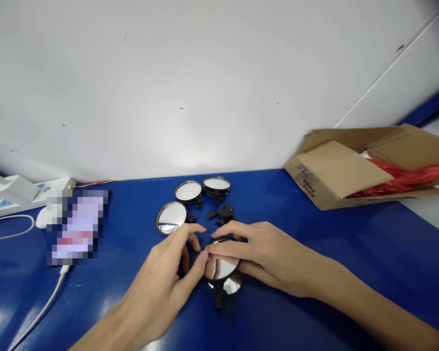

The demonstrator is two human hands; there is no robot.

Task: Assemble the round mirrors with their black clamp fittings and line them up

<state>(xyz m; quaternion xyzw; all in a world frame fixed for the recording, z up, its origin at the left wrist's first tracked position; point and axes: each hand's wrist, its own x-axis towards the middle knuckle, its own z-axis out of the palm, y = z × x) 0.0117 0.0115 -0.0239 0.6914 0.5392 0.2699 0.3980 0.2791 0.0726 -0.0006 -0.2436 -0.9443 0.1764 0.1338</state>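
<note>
A round black-rimmed mirror [222, 267] lies in front of me, its short black stem pointing toward me. Beneath it, the edge of another round mirror [234, 284] shows. My right hand [258, 248] has its fingers around the upper mirror's far and right edge, one finger lying across the glass. At the left rim, the thumb of my left hand [168, 278] touches the mirror close to the right fingertips. The other left fingers are curved and apart, holding nothing. Just beyond the hands sits a small heap of black plastic parts [223, 213].
More round mirrors lie behind, one at left [171, 217], one farther back [188, 191] and a stack [217, 184] by the wall. A phone [78, 226] with a white cable and a power strip [51, 190] are left. An open cardboard box [322, 180] holding red plastic [406, 178] stands right.
</note>
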